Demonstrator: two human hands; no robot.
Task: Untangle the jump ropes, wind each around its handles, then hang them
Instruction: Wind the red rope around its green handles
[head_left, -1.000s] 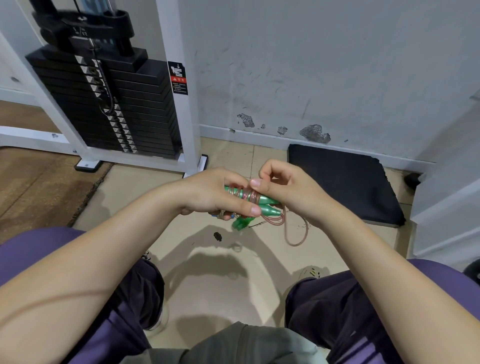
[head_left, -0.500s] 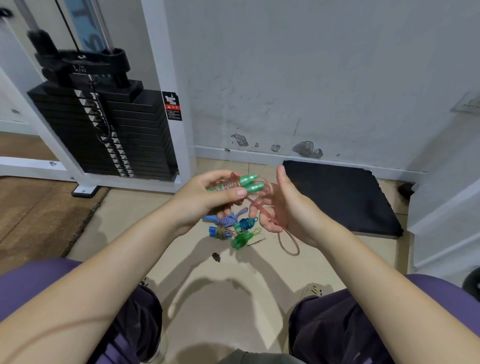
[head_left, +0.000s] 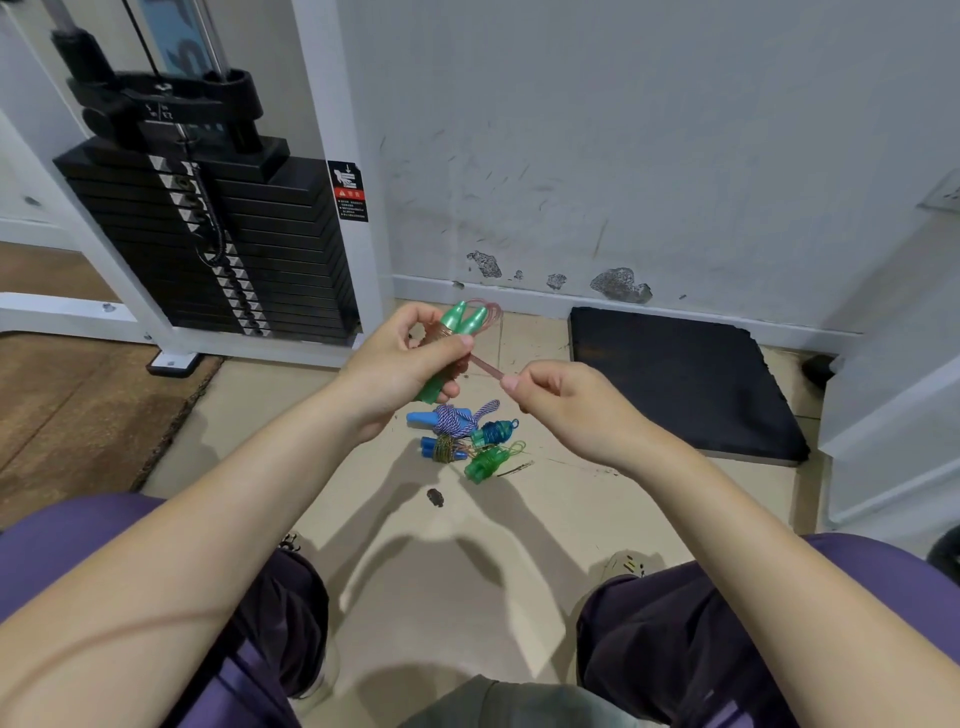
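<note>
Green handles (head_left: 457, 332): two; hands: two.

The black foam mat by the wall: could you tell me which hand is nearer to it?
Right. The right hand hangs just left of the black foam mat; the left hand is farther left.

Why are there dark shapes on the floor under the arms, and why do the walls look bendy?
Head view: light from above throws soft arm shadows onto the floor; the wide-angle lens bows the wall's baseboard and the weight machine leans outward; the left hand, gripping the green handles, and the right hand, pinching the pink rope, look sharp, without glare.
</note>
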